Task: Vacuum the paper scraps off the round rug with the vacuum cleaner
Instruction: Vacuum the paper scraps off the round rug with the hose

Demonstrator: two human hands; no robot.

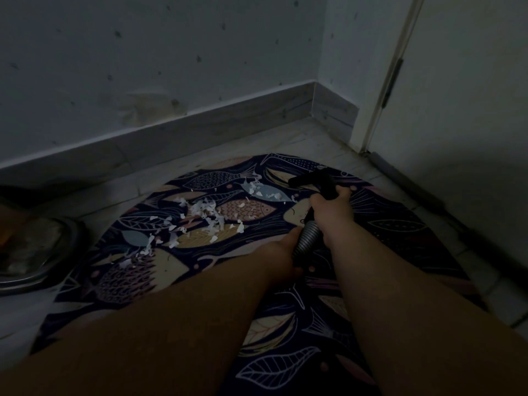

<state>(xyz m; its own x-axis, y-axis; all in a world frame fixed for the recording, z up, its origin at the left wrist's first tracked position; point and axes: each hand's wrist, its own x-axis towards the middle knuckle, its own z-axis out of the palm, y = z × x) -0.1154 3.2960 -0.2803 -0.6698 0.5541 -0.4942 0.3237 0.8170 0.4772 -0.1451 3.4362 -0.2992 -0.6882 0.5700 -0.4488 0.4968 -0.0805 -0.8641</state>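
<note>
A round dark rug with fish and leaf patterns lies on the floor in dim light. White paper scraps are scattered over its left and middle part. My right hand grips the black vacuum handle and nozzle, whose tip points left above the rug's far side, close to the nearest scraps. My left hand holds the grey ribbed vacuum hose just behind the right hand. The rest of the hose is hidden under my arms.
A wall with a pale baseboard runs behind the rug. A white door stands at the right with a dark draught strip at its foot. A round metal object lies on the floor left of the rug.
</note>
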